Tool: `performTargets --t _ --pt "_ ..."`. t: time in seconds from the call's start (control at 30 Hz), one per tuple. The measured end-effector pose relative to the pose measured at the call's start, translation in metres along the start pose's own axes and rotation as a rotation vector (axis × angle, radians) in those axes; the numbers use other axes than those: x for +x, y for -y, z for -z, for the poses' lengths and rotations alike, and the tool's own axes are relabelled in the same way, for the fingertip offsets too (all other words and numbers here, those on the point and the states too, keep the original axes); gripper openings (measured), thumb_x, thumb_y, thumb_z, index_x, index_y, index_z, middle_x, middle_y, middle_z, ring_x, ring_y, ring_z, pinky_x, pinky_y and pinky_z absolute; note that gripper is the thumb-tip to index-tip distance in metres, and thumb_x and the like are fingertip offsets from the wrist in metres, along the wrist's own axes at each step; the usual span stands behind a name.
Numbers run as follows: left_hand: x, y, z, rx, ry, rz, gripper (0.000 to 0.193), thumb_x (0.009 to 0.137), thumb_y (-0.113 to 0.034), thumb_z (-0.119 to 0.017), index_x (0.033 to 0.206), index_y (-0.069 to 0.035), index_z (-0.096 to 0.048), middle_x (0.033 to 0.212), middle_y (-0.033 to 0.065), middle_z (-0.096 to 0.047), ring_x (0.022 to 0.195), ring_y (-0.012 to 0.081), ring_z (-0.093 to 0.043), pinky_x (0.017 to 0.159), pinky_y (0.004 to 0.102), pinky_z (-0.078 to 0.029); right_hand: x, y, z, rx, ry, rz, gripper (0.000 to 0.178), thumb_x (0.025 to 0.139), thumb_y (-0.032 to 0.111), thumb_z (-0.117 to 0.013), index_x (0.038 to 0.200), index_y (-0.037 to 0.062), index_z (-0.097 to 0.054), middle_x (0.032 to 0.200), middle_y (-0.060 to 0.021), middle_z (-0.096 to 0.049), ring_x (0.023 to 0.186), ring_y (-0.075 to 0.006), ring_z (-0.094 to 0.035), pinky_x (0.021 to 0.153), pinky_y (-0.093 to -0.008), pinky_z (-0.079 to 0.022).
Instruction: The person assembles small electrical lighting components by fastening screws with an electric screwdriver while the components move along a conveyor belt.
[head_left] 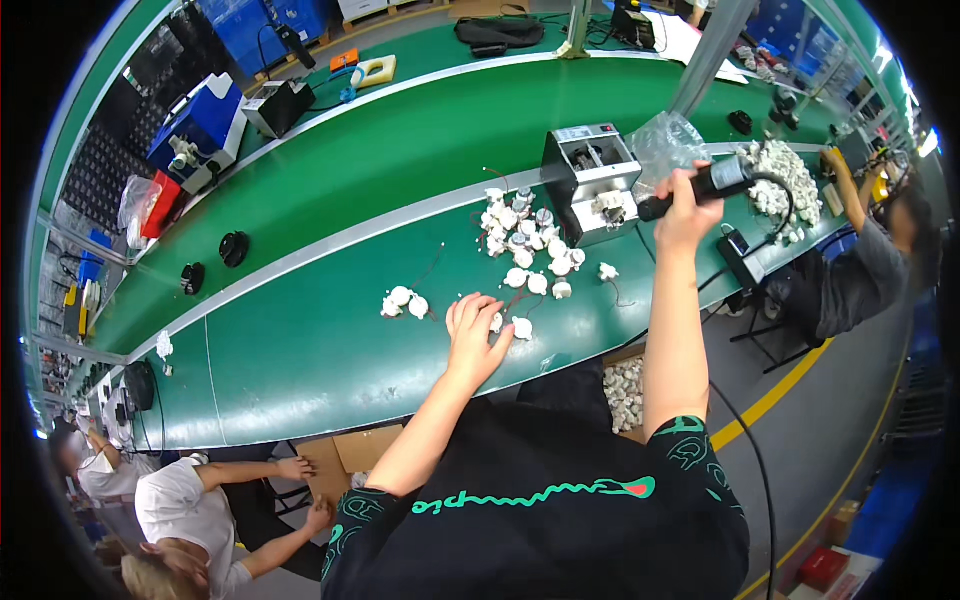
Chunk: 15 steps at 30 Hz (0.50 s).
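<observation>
My right hand (688, 212) is wrapped round a black electric screwdriver (722, 180) with a cord at its back. The screwdriver lies nearly level, its front end beside a metal box-shaped machine (592, 180). Small white plastic motors (522, 328) with thin wires lie close to my left hand (474, 335). That hand rests on the green table with its fingers apart, one white part showing between thumb and forefinger. A few more white motors (402, 297) sit to its left. Beyond it spreads a loose heap of white motors (522, 235), next to the machine.
A clear plastic bag (668, 145) lies behind the machine. At the right, a big pile of white parts (785, 185) is near a co-worker in grey (860, 275). A green conveyor belt (400, 140) runs behind the table. Another person in white (190, 510) handles a cardboard box (328, 470) lower left.
</observation>
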<state>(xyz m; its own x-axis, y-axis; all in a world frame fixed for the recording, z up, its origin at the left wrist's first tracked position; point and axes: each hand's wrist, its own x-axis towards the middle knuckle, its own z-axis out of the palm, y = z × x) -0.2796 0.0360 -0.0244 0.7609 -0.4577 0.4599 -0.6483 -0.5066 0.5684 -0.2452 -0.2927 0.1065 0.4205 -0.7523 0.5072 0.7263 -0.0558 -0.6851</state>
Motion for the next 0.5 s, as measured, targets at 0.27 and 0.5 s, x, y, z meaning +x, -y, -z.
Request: performTargets --t 0.27,0.5 --pt "-0.004 0.015 0.007 -0.180 0.029 0.077 0.049 0.076 -0.018 -0.081 0.118 -0.002 -0.063 0.116 0.0129 -0.060 0.112 0.0344 -0.057 0.102 0.0487 -0.041 -0.001 -0.046 -0.002 -0.042 0.134 -0.101 0.028 0.084 -0.011 -0.065 0.107 0.0006 -0.054 0.075 -0.0053 -0.060 0.056 -0.0153 -0.059 0.053 -0.0294 -0.047" --pt "-0.005 0.028 0.003 -0.195 0.007 0.058 0.046 0.077 -0.021 -0.081 0.116 -0.002 -0.064 0.112 0.0115 -0.061 0.110 0.0314 -0.059 0.113 0.0556 -0.034 -0.063 -0.011 -0.032 -0.057 0.316 -0.269 0.033 0.079 -0.009 -0.060 0.109 -0.0026 -0.049 0.065 -0.0076 -0.058 0.051 -0.0161 -0.055 0.053 -0.0304 -0.047"
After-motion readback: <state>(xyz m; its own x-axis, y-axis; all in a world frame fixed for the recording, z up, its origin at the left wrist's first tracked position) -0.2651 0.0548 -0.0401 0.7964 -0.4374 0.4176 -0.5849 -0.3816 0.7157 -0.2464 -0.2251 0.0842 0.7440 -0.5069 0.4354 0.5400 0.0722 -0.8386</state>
